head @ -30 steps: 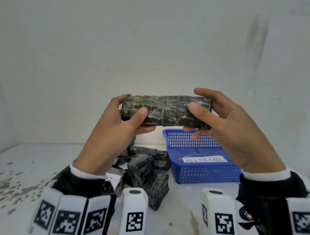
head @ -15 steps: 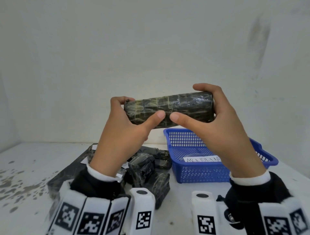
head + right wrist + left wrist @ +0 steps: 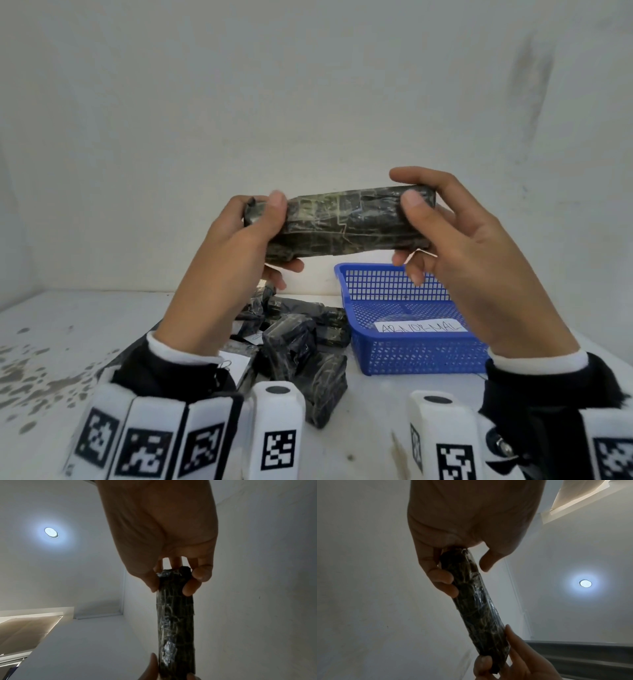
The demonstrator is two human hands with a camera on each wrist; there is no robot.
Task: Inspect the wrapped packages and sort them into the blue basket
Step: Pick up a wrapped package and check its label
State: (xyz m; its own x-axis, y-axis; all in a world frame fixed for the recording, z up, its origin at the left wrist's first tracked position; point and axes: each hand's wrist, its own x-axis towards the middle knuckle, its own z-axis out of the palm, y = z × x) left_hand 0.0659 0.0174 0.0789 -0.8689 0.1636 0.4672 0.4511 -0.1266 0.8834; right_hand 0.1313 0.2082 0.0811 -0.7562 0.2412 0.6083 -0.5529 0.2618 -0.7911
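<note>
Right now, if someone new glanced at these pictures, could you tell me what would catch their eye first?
First, the long dark wrapped package held level in mid-air, the left hand gripping one end and the right hand the other. Below it, to the right, the blue basket sits on the white table with a handwritten label on its front wall. Left of the basket lies a heap of more dark packages.

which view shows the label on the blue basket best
The head view: the white label sits on the blue basket near wall, facing the camera, though its handwriting is only partly legible. Both wrist views point up at the ceiling and show neither basket nor label.
</note>
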